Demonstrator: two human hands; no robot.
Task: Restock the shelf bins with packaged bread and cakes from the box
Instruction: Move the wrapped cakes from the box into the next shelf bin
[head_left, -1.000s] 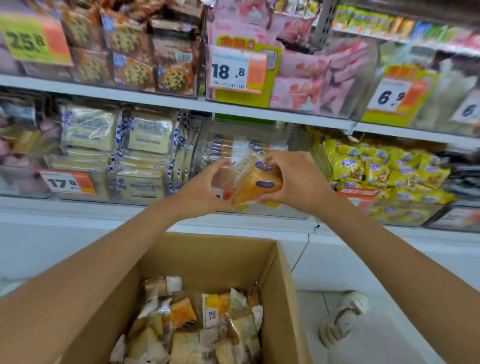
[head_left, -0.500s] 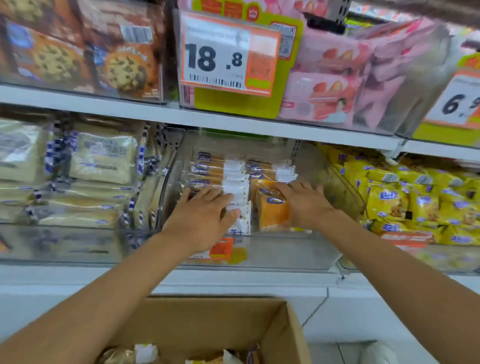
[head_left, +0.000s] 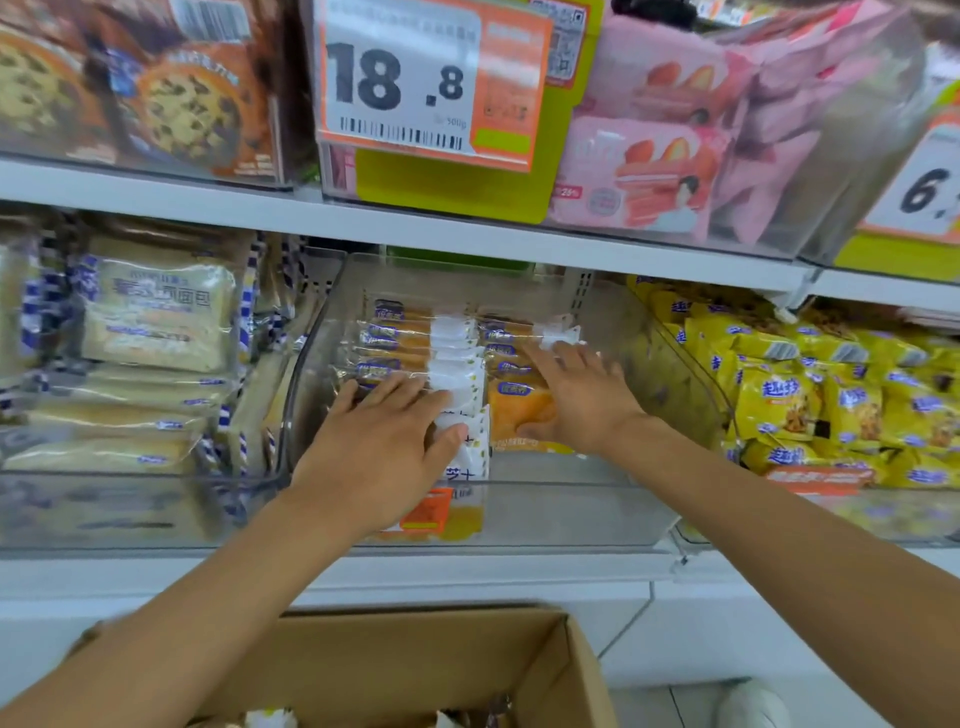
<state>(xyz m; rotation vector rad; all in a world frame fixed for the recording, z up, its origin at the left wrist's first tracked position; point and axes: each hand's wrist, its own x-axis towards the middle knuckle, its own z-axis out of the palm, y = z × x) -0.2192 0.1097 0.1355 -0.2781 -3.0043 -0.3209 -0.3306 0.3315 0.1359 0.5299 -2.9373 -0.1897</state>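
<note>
A clear plastic shelf bin (head_left: 582, 512) on the middle shelf holds two rows of orange cake packets (head_left: 400, 338) with white ends. My left hand (head_left: 387, 441) lies flat on the front of the left row, fingers straight. My right hand (head_left: 576, 397) rests with spread fingers on the right row, its thumb against the front orange packet (head_left: 514, 410). The cardboard box (head_left: 415, 660) stands below the shelf; only a few packets show at its bottom edge.
Left of the bin are pale bread packets (head_left: 156, 317); to the right, yellow snack packets (head_left: 831, 405). The upper shelf carries cookie boxes (head_left: 187, 109), pink cake packs (head_left: 644, 171) and an 18.8 price tag (head_left: 431, 83). A white shoe (head_left: 753, 706) shows on the floor.
A second ago both hands held orange packets in front of the shelf. They have since moved into the bin and now lie flat on the rows. The view has moved closer.
</note>
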